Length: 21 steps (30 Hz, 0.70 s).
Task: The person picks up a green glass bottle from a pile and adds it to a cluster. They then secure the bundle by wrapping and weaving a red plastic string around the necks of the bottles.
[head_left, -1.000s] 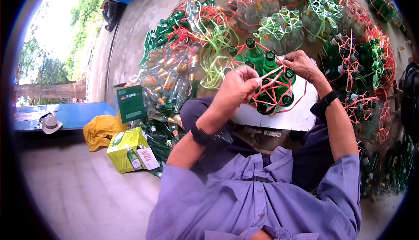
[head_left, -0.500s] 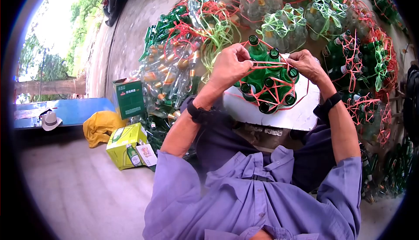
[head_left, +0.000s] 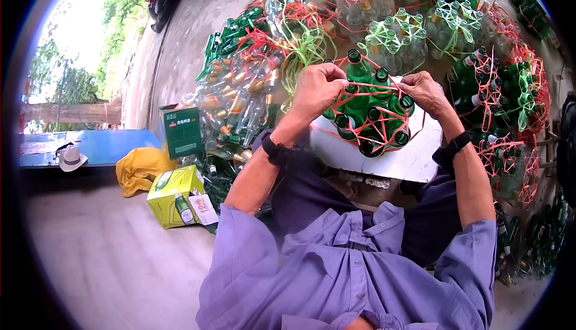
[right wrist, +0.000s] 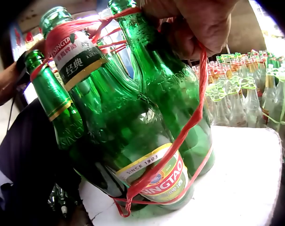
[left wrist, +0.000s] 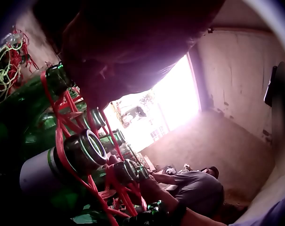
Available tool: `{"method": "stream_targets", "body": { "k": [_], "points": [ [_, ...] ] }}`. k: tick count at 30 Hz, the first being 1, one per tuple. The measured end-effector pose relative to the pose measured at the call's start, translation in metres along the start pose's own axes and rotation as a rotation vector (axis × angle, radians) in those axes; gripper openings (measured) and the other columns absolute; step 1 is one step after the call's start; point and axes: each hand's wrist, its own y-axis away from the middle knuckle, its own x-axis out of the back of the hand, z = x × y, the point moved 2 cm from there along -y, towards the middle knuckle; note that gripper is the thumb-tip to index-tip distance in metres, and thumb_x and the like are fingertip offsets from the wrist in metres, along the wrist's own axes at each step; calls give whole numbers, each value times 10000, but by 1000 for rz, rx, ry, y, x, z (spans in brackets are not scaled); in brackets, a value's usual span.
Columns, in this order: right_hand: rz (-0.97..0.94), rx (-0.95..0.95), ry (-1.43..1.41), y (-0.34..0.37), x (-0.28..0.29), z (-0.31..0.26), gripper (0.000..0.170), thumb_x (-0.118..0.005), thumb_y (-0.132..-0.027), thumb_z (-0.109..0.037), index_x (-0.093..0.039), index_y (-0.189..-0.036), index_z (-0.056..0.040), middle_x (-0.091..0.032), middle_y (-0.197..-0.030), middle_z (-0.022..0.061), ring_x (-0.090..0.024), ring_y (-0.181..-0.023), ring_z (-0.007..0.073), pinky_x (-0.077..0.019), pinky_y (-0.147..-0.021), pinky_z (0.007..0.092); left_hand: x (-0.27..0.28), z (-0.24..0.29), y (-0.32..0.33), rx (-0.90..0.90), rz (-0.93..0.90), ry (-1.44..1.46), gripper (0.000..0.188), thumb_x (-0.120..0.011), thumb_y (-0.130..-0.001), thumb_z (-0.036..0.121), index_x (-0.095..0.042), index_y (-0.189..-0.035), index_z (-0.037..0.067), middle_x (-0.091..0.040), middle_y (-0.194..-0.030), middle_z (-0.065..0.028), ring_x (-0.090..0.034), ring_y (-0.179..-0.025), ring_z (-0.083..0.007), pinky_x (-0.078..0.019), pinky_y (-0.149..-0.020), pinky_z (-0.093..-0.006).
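Observation:
A cluster of green beer bottles (right wrist: 128, 120) stands upright on a white board (head_left: 336, 153), their necks laced together with red plastic twine (right wrist: 194, 122). My left hand (head_left: 318, 92) pinches the twine at the left of the necks, thumb against curled fingers. On the far right side of the cluster, my right hand (head_left: 426, 94) grips the twine, and a strand runs down from its curled fingers along a bottle. Between both hands the twine stretches across the bottle tops. In the left wrist view the left hand (left wrist: 128, 52) is a dark shape over the necks.
Bundles of clear bottles (head_left: 393, 39) tied with green or red twine stand behind the board. Loose bottles (head_left: 231, 99) lie to the left, beside a tangle of green twine (head_left: 303, 48). Farther left are a yellow-green carton (head_left: 174, 195), a dark green box (head_left: 182, 131) and a yellow bag (head_left: 141, 171).
My left hand has moved from in front of the necks back and left, drawing the twine straight across them. The right hand keeps its place by the cluster's right side.

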Motion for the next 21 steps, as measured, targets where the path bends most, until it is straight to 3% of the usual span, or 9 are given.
{"method": "stream_targets", "body": {
  "k": [9, 11, 15, 21],
  "points": [
    [-10, -11, 6, 1, 1, -6, 379, -681, -934, -324, -704, -776, 20, -520, -574, -6, -429, -594, 71, -364, -573, 314, -2, -1, -5, -26, 9, -19, 77, -716, -821, 62, -713, -846, -11, -714, -734, -71, -639, -658, -110, -508, -624, -296],
    [-15, 0, -17, 0, 0, -2, 372, -677, -939, -302, -697, -768, 28, -524, -576, -10, -428, -593, 67, -364, -571, 306, 0, 4, -5, 7, -31, -109, 107, -689, -860, 85, -713, -884, -16, -724, -780, -49, -674, -752, -103, -533, -705, -286],
    [-15, 16, -30, -3, -1, 1, 361, -661, -955, -252, -680, -745, 42, -530, -579, -21, -426, -590, 58, -365, -568, 286, -2, 0, -9, 18, 5, -146, 106, -690, -851, 85, -716, -879, -14, -727, -776, -56, -673, -734, -110, -532, -695, -289],
    [47, -2, -5, -2, -1, 1, 379, -715, -920, -275, -672, -732, 51, -517, -575, -9, -426, -588, 61, -363, -547, 291, -11, 0, -7, -40, 58, -345, 97, -695, -838, 91, -725, -895, 19, -733, -787, -129, -719, -732, -218, -550, -699, -336]
  ]
}}
